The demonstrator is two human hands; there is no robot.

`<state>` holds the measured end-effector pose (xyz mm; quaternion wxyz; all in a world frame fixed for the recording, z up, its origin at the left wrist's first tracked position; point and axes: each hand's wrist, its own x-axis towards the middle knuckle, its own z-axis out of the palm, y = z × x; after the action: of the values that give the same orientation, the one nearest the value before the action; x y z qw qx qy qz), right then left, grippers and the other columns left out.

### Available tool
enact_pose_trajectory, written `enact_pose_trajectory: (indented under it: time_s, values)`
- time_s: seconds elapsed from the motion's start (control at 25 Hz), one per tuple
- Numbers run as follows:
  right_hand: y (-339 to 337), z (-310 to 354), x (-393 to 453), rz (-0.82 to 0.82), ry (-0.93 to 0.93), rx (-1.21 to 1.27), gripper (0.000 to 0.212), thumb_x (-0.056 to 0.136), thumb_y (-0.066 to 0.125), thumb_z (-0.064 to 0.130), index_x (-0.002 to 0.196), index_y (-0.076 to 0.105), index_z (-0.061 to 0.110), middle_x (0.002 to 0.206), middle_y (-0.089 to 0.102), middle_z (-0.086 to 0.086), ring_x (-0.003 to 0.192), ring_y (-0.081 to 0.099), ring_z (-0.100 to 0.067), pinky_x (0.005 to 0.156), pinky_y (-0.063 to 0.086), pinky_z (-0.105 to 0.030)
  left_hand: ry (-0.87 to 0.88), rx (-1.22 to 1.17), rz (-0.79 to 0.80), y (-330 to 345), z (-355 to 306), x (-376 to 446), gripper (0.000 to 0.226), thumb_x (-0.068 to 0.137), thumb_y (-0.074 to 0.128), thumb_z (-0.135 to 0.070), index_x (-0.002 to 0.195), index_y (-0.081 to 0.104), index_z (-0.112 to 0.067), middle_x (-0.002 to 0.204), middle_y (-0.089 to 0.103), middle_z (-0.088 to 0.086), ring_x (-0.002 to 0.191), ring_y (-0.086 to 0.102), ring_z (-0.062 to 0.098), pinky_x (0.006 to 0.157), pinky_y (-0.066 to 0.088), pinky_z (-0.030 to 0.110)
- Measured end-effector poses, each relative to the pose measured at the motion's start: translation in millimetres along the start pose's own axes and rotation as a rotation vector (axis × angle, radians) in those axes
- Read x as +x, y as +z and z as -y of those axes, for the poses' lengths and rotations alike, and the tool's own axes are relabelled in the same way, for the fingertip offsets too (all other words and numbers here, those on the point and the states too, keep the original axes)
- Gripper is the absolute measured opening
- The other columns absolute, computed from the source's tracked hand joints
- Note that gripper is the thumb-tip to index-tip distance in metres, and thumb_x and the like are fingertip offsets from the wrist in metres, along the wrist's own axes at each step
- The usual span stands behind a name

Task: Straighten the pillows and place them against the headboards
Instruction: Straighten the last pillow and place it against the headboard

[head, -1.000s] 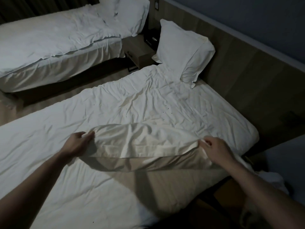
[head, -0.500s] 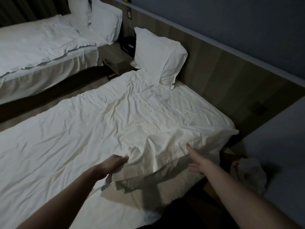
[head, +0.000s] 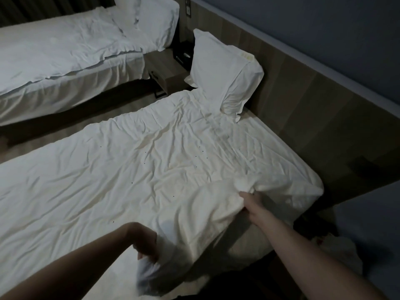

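Nearest: left hand [head: 146, 243], low at the near edge of the bed [head: 86, 180]; fingers curled round a bunch of white cloth, apparently one end of a flat pillow [head: 205, 215], lifted slightly, probably to stretch it out for straightening.

Next: right hand [head: 252, 201], reaching further in; fingers buried in a gathered fold at the pillow's other end, gripping it, likely to draw that end toward the headboard [head: 303, 118].

Pillow itself: limp, creased, lying across the near corner of the bed, well short of the headboard; not yet placed.

Mid-distance: second pillow [head: 225, 70], upright, leaning against the headboard at the bed's far corner; looks already set.

Beyond: nightstand [head: 166, 68] between beds.

Farthest: second bed [head: 65, 57], white cover rumpled, pillows [head: 151, 16] at its head; exact arrangement too dim to tell.
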<state>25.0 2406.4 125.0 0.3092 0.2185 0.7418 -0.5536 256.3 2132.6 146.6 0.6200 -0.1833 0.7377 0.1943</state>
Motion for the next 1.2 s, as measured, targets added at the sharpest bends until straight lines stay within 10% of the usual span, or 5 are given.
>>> enact_pose_trajectory:
  time_s: [0.24,0.44,0.6,0.92,1.2]
  values:
    - [12,168,-23,0.245,-0.425,-0.248,0.019,0.082,0.059,-0.009,0.077,0.061,0.01,0.071,0.056,0.0,0.067,0.049,-0.015,0.054,0.039,-0.025,0.08,-0.051,0.09,-39,-61,-10,0.013,0.1,0.06,-0.025,0.095,0.068,-0.016,0.121,0.071,0.017,0.127,0.064,0.037,0.095,0.053,0.034]
    - [-3,240,-12,0.36,-0.488,-0.507,0.013,0.063,0.061,0.006,0.064,0.054,0.016,0.07,0.052,-0.002,0.071,0.048,-0.019,0.066,0.037,-0.033,0.343,-0.22,0.011,-45,-140,-2,0.036,0.102,0.062,-0.015,0.13,0.063,0.008,0.055,0.066,-0.017,0.053,0.063,-0.002,0.051,0.047,0.01]
    - [3,255,-12,0.385,-0.549,-0.592,0.018,0.073,0.06,-0.005,0.072,0.055,0.012,0.076,0.053,-0.004,0.074,0.05,-0.018,0.067,0.039,-0.031,0.672,-0.064,-0.187,-40,-190,-6,0.03,0.102,0.062,-0.02,0.11,0.075,0.006,0.106,0.077,0.02,0.072,0.059,0.011,0.065,0.039,0.001]
    - [27,151,-41,0.385,-0.531,-0.769,0.012,0.081,0.066,0.0,0.08,0.067,0.012,0.078,0.064,-0.002,0.076,0.059,-0.017,0.062,0.042,-0.028,0.727,-0.56,-1.301,-162,-129,-90,0.021,0.088,0.073,-0.024,0.109,0.071,-0.024,0.118,0.067,-0.002,0.082,0.072,0.011,0.073,0.06,0.033]
    - [23,116,-70,0.426,-0.527,-0.74,0.017,0.08,0.071,0.008,0.095,0.069,0.017,0.089,0.072,0.001,0.082,0.067,-0.015,0.066,0.049,-0.026,0.513,0.588,-1.195,-200,-115,-127,0.092,0.087,0.074,-0.017,0.158,0.023,-0.045,0.172,0.001,-0.015,0.124,0.063,0.024,0.066,0.054,0.031]
